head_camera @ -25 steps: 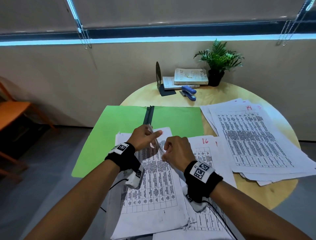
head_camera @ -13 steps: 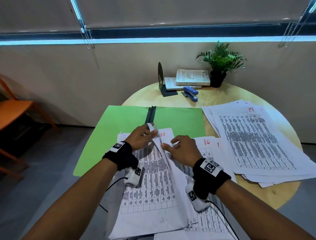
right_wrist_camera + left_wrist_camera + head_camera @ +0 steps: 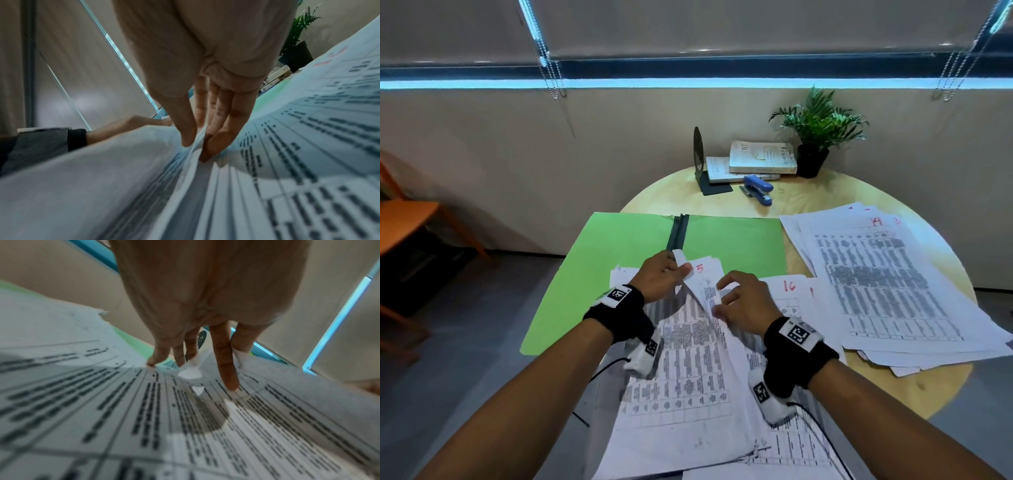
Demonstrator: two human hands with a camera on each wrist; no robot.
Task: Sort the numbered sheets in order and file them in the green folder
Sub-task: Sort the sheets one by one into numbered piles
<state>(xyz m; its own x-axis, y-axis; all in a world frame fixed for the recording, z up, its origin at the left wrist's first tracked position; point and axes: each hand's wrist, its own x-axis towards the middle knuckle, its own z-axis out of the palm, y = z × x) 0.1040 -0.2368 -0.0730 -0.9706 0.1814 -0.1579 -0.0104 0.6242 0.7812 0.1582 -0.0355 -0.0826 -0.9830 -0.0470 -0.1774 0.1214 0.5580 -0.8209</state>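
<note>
The sheets (image 3: 681, 370) are thin white paper, matt, printed in black tables with red handwritten numbers; their edges look creased and a little worn. The folder (image 3: 619, 253) is matt green card with a dark spine strip. The tabletop (image 3: 808, 195) is pale wood, smooth with a faint sheen and visible grain. The stapler (image 3: 758, 188) is glossy blue plastic with metal parts. The bookend (image 3: 700, 161) looks like dark matt metal. The wristbands (image 3: 619, 315) are black cloth carrying white plastic housings.
</note>
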